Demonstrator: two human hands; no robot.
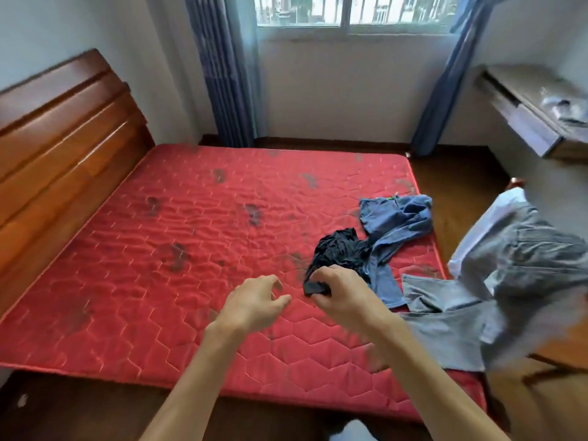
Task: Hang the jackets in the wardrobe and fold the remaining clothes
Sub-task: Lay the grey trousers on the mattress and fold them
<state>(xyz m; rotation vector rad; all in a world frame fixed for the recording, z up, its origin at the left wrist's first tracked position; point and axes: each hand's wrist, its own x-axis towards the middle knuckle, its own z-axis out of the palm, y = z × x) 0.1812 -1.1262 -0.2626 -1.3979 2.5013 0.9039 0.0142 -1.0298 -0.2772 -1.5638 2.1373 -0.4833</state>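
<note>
A crumpled black garment (339, 249) lies on the red quilted mattress (159, 265), right of centre. My right hand (342, 289) grips its near end. My left hand (256, 300) hovers just left of it above the mattress, fingers loosely curled and holding nothing. A blue garment (396, 221) lies crumpled behind and beside the black one. A grey garment (445, 316) spreads over the mattress's right edge. More grey and white cloth (521, 249) is heaped on a chair at the right.
A wooden headboard (63, 138) runs along the left. Blue curtains (222, 74) flank a window at the back. A wooden desk (534, 109) with some items stands at the far right. Dark floor surrounds the bed.
</note>
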